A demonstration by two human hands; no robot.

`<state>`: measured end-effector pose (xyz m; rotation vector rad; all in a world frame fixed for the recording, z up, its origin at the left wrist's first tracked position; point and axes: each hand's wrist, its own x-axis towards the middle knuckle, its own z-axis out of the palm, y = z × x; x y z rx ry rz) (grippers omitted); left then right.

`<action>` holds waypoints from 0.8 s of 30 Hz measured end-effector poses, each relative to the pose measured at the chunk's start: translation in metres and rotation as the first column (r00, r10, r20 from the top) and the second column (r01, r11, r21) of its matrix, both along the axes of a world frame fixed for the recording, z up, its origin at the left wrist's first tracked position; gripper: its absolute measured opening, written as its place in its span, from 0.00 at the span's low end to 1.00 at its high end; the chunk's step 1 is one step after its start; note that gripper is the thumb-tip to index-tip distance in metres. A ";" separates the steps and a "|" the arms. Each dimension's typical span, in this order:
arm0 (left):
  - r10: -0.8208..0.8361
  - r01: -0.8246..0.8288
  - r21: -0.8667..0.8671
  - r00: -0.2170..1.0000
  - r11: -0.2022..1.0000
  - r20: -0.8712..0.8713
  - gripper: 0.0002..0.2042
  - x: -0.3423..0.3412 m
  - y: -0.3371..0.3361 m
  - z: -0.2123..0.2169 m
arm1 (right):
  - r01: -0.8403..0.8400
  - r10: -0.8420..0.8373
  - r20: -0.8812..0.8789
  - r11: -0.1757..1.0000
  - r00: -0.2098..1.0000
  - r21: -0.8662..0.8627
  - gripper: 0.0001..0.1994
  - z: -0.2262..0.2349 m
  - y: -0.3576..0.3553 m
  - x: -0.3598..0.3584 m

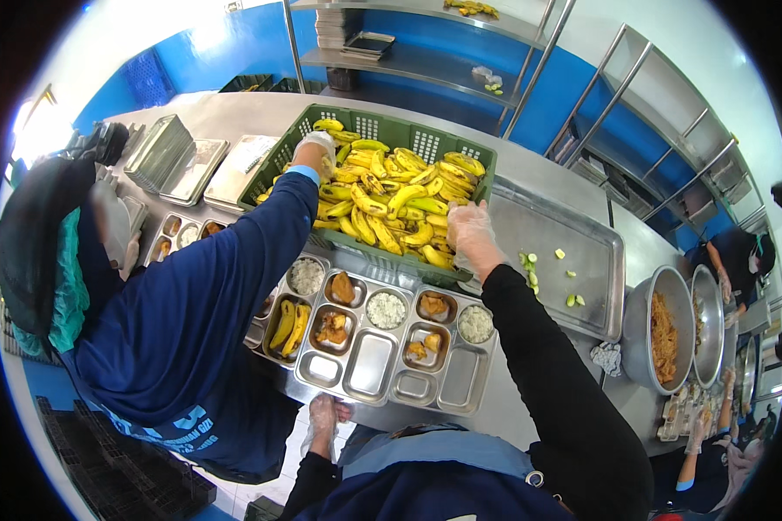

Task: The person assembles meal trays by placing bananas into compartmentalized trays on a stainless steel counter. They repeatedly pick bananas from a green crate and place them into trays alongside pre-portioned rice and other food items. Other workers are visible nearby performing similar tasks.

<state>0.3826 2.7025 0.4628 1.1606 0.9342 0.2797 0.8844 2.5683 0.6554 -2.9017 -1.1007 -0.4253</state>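
Observation:
My right hand [473, 233], in a clear plastic glove, reaches over the near right corner of a green crate [347, 233] full of yellow bananas [391, 195]. Its fingers curl against a banana at the crate's right end, partly hidden by the hand. Low beside the table's front edge is my gloved left hand [323, 424], fingers curled in, no object visible in them. Between my arms lie steel compartment trays [367, 365] with white rice [386, 310] and browned food pieces [332, 328]. The tray to their left holds two bananas [289, 326].
A co-worker at left reaches a gloved hand [320, 149] into the crate. Right of it lies a large metal tray [552, 230] with green scraps. Metal bowls [639, 326] of shredded orange food stand farther right. Stacked trays [161, 156] sit far left; steel shelves [426, 65] stand behind.

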 end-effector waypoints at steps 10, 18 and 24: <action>-0.124 0.097 -0.253 0.988 0.963 -0.091 0.25 -0.015 0.010 -0.036 | -0.056 0.269 -0.574 0.931 0.773 0.361 0.12 0.068 -0.024 0.034; -0.124 0.114 -0.391 0.992 0.913 0.000 0.24 -0.017 0.016 -0.051 | 0.616 0.674 -0.737 0.602 -0.050 0.509 0.25 0.084 -0.080 -0.031; -0.187 0.183 -0.064 0.980 0.981 -0.063 0.22 -0.011 0.009 -0.021 | 0.354 0.467 -0.870 0.849 -0.160 0.391 0.21 0.061 -0.064 -0.124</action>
